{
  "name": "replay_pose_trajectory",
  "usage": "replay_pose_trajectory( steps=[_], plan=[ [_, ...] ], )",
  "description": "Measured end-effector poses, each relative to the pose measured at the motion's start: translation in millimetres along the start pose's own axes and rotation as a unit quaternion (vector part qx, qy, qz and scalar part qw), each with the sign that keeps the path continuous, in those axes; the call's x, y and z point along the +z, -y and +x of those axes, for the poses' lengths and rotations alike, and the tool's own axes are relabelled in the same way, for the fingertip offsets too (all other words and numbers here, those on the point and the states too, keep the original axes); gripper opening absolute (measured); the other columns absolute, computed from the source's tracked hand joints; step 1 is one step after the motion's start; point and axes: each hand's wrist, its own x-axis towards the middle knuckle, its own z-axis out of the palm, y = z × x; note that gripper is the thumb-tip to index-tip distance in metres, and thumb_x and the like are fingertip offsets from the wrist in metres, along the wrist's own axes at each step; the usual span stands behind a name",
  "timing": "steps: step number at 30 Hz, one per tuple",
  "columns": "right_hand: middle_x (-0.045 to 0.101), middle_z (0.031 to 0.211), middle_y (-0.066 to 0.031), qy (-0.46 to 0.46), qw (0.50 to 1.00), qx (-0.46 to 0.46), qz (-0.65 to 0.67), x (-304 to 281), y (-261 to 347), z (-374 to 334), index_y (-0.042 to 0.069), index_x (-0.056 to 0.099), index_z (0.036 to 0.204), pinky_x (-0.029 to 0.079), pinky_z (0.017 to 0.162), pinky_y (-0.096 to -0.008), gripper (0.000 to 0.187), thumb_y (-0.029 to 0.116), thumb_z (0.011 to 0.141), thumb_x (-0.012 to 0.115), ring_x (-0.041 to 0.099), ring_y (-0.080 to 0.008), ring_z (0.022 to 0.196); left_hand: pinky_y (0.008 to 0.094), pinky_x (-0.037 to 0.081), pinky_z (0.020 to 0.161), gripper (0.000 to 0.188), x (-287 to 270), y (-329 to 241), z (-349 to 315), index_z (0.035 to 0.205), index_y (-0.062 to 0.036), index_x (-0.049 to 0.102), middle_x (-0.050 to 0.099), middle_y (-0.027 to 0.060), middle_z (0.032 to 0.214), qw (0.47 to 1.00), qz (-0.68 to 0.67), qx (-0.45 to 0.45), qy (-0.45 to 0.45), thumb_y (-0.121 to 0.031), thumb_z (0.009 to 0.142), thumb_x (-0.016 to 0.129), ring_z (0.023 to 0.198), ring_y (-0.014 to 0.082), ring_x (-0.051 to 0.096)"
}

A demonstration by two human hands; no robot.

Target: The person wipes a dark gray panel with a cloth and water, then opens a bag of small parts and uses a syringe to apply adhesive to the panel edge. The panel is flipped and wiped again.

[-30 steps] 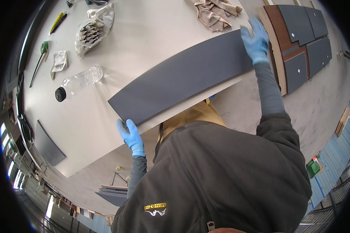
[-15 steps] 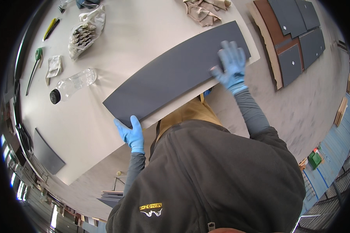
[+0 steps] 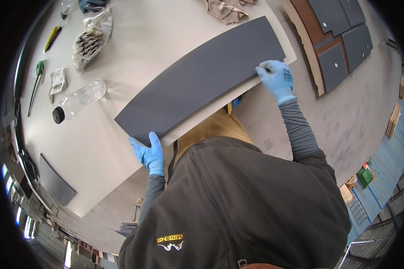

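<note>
A dark grey panel point(image 3: 197, 80) with a curved far edge lies on the pale worktop, its near long edge toward my body. My left hand point(image 3: 150, 154), in a light blue glove, holds the panel's near left corner between spread thumb and fingers. At the near edge, close to the panel's right end, is my gloved right hand point(image 3: 277, 80). Its fingers are curled in with the thumb drawn against them. Whatever lies inside that grip, if anything, is hidden.
On the pale worktop point(image 3: 94, 161) lie a clear bottle point(image 3: 83, 97), a bag of metal pieces point(image 3: 90, 42), a green-headed tool point(image 3: 40, 67), a yellow cutter point(image 3: 50, 38), cloths point(image 3: 229, 10) and another grey panel point(image 3: 56, 181). More grey panels point(image 3: 357, 49) are stacked at right.
My right hand has gone from lying flat and spread over the panel to curled fingers at its near edge. The left hand keeps its place at the corner. The view has shifted slightly.
</note>
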Motion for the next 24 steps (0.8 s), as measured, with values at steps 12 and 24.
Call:
replay_pose_trajectory(
  steps=[12,24],
  plan=[
    [0.080,0.089,-0.0092,0.209,0.952,0.224,0.026,0.5,38.9,16.1,0.009,0.081,0.097,0.057,0.083,-0.0354,0.027,0.034,0.085,0.081,0.076,-0.0224,0.085,0.0495,0.033,0.126,0.104,2.3,-0.7,-0.2,0.164,0.0134,0.020,0.033,0.0360,0.166,1.000,0.030,0.001,-0.003,-0.052,0.098,0.067,0.152,0.0472,0.038],
    [0.080,0.079,-0.0046,0.179,0.941,0.251,0.142,10.7,36.5,6.0,0.009,0.078,0.085,0.058,0.078,-0.0306,0.019,0.027,0.088,0.080,0.074,-0.0136,0.075,0.0489,0.030,0.128,0.103,8.6,4.4,-1.2,0.164,0.0132,0.021,0.031,0.0352,0.167,0.999,0.044,0.002,-0.011,-0.053,0.099,0.066,0.154,0.0460,0.035]
  ],
)
